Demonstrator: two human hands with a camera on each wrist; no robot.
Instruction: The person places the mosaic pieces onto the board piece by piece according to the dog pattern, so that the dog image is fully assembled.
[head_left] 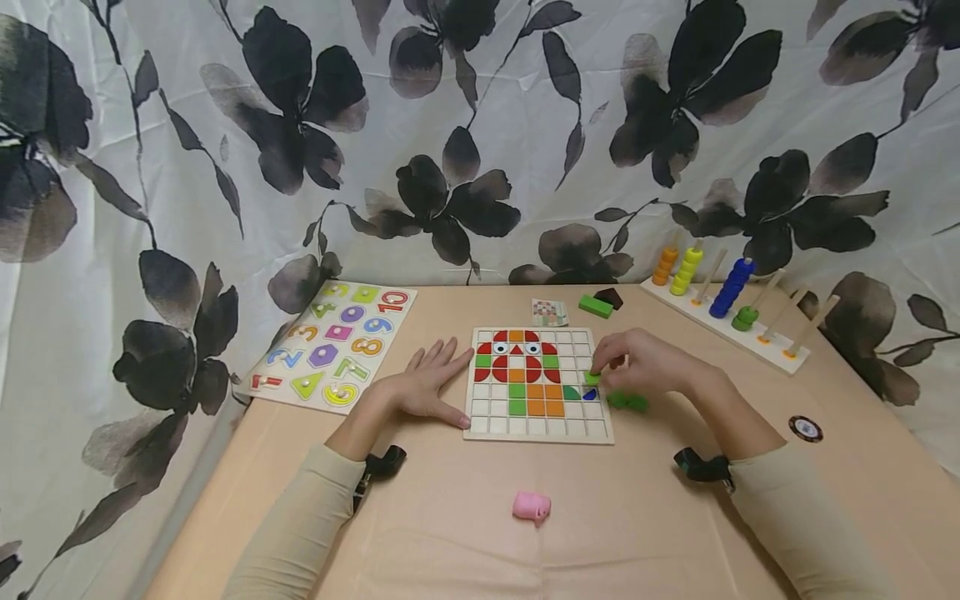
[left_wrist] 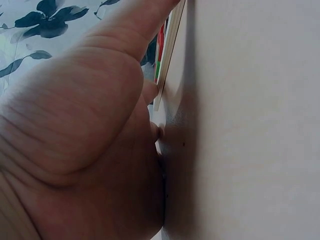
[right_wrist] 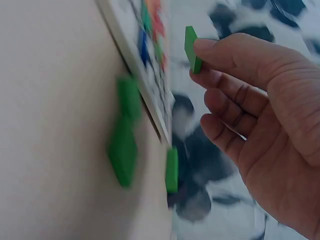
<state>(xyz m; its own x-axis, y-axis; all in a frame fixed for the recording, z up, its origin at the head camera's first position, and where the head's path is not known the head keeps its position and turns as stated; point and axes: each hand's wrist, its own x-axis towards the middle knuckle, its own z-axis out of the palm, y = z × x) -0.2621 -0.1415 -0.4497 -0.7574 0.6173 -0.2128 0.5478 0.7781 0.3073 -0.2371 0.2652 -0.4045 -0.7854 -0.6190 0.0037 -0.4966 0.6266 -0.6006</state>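
A white grid board (head_left: 487, 427) lies on the table, with red, green, orange and eye-patterned tiles forming a picture on it. Beside its left edge rests my left hand (head_left: 423, 385), fingers spread, thumb and a fingertip touching the edge. My right hand (head_left: 643, 363) pinches a thin green tile (right_wrist: 191, 49) between thumb and fingers, above the board's right side. Below that tile, a green rounded piece (head_left: 572, 392) and a blue piece (head_left: 590, 395) sit at the board's right. Loose green pieces (head_left: 627, 402) lie just right of the board, partly under the right hand.
Behind the board are a small picture card (head_left: 550, 312), a green block stack (head_left: 596, 307) and a dark piece (head_left: 609, 297). A number puzzle board (head_left: 300, 367) lies left; a peg abacus (head_left: 772, 344) stands right. A pink toy (head_left: 532, 506) is in front, a round chip (head_left: 806, 428) right.
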